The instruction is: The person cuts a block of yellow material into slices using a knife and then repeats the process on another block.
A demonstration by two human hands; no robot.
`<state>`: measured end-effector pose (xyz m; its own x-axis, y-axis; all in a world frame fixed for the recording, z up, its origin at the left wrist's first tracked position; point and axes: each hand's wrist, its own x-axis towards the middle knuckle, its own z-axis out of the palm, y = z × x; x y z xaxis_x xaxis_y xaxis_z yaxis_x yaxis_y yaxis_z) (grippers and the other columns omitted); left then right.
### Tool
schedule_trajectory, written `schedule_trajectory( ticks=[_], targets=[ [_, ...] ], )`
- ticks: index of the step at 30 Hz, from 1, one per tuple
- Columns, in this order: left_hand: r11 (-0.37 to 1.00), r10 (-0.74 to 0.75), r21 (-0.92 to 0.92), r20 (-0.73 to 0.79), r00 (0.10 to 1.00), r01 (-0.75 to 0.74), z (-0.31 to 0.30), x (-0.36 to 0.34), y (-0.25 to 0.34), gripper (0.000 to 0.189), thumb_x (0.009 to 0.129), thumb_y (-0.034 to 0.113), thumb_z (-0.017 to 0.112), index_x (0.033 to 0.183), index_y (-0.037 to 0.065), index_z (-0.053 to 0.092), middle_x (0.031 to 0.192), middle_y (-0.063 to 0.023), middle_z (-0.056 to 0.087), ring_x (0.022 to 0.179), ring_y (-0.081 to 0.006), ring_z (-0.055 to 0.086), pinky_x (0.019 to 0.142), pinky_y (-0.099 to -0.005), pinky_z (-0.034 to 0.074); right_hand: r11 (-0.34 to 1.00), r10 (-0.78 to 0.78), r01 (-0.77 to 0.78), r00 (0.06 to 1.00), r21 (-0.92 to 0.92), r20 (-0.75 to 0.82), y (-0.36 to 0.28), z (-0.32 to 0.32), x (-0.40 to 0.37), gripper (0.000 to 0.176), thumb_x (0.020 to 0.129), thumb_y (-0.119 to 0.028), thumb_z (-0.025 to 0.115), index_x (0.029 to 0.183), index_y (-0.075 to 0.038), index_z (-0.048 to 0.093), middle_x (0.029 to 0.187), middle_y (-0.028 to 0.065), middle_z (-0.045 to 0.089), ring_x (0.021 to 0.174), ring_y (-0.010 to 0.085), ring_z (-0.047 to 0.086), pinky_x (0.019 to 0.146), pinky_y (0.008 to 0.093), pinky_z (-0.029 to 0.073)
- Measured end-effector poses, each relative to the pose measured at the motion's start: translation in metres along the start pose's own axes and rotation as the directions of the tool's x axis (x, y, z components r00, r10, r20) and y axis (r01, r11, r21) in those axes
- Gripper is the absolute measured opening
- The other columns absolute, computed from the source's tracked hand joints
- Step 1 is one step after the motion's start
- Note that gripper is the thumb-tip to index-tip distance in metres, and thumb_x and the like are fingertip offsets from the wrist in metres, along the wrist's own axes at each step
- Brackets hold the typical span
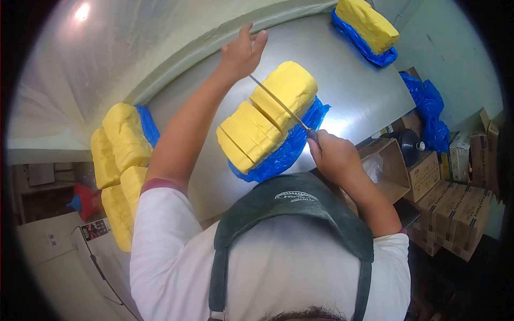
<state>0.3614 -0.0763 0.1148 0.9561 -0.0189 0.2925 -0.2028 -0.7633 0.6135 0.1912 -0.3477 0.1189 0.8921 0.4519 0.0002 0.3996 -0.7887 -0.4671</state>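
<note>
The steel worktop (353,91) fills the middle of the view, and a pale curved wall runs along its far edge. A person in a white shirt and dark apron (292,203) leans over it.

At the left edge of the worktop is a pile of yellow blocks (120,160), one of them backed by blue wrap. Cardboard boxes (455,206) are stacked low on the right, beside an open carton (388,166) and a heap of blue plastic (428,107).

The block (267,115) being cut lies in the middle of the worktop on a blue sheet (286,152). Its near half is already in slices that stand close together, while its far end is whole. A second block (367,24) sits on its own blue sheet at the far right corner, well apart from the first.

The knife (278,104) lies slantwise across the top of the middle block, at the line between the slices and the uncut end.

The hands are apart, one at each end of the blade. The right hand (332,155) is clamped round the handle at the near side of the block. The left hand (243,51) rests on the far tip, its fingers stretched out rather than curled.
</note>
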Motion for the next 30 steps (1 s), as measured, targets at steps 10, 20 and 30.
schedule_trajectory(
  ticks=[10, 20, 30],
  targets=[
    [1.0, 0.016, 0.019, 0.015, 1.0, -0.016, 0.015, -0.002, -0.022, 0.074, 0.099, 0.058, 0.04, 0.14, -0.004, 0.043, 0.123, -0.0184, 0.066, 0.123, -0.0325, 0.056, 0.11, -0.0494, 0.023, 1.0, -0.013, 0.013, 1.0, -0.017, 0.018, 0.001, 0.013, 0.008, 0.029, 0.097, -0.03, 0.056, 0.086, -0.003, 0.054, 0.071, 0.0181, 0.064, 0.063, 0.0397, 0.065, 0.057, 0.0508, 0.051],
    [0.998, 0.062, -0.029, 0.03, 0.998, -0.061, 0.014, 0.003, -0.016, 0.072, 0.099, 0.058, 0.04, 0.14, -0.001, 0.045, 0.122, -0.0194, 0.066, 0.123, -0.0327, 0.056, 0.11, -0.0487, 0.023, 0.995, 0.097, -0.095, 0.975, -0.021, 0.199, -0.016, 0.006, 0.016, 0.028, 0.101, -0.027, 0.048, 0.091, 0.0, 0.051, 0.071, 0.0229, 0.064, 0.067, 0.0432, 0.065, 0.062, 0.0551, 0.051],
    [0.989, -0.073, 0.14, 0.221, 0.973, 0.042, 0.038, -0.004, -0.037, 0.071, 0.099, 0.058, 0.036, 0.139, 0.0, 0.046, 0.118, -0.0205, 0.068, 0.116, -0.0338, 0.061, 0.108, -0.0517, 0.026, 0.993, 0.112, -0.114, 0.96, -0.007, 0.257, -0.011, 0.02, 0.026, 0.027, 0.1, -0.026, 0.049, 0.091, 0.0, 0.051, 0.07, 0.0227, 0.064, 0.067, 0.0449, 0.064, 0.062, 0.056, 0.049]
  ],
)
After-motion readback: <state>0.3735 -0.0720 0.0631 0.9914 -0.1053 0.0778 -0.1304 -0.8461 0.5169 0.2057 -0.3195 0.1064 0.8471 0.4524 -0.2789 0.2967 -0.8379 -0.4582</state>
